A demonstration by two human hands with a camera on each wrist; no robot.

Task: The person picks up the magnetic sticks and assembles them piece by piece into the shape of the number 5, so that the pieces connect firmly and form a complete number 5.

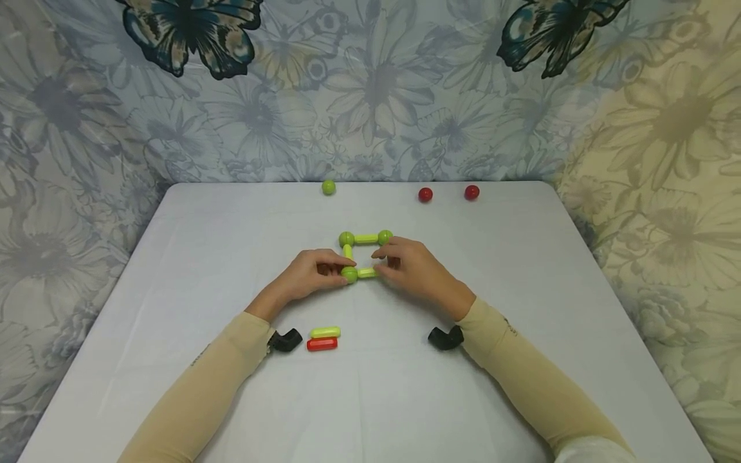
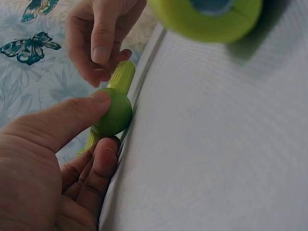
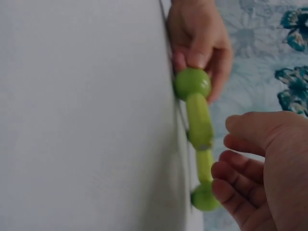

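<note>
Smooth, glossy green balls and ribbed yellow-green rods make up a partly built frame (image 1: 348, 253), lying flat in the middle of a white cloth-covered table (image 1: 359, 411). Three balls show, at its 10, 2 and 8 o'clock corners, linked by three straight rods along 12, 9 and 6 o'clock.

Two forearms in snug beige sleeves (image 1: 197, 392) reach across the table from 7 and 5 o'clock, each with a black angled piece (image 1: 286, 341) at the wrist. The left hand (image 1: 307, 273), at 8 o'clock to the frame, pinches the lower-left ball (image 1: 349, 274) between thumb and fingertips. The right hand (image 1: 419, 273) hovers at 4 o'clock, its thumb and loosely bent fingers spread apart with nothing between them. The bare end of the bottom rod (image 1: 367, 273) points toward those fingers, just beside them, while its other end meets the pinched ball.

Around the frame lie loose pieces: a green ball (image 1: 329, 187) at 11 o'clock, two shiny red balls (image 1: 425, 194) between 1 and 2, and at 7 a yellow-green rod (image 1: 325, 332) beside a red rod (image 1: 321, 344). Beyond the table hangs a backdrop (image 1: 376, 116) printed with grey-blue flowers and dark teal butterflies.
</note>
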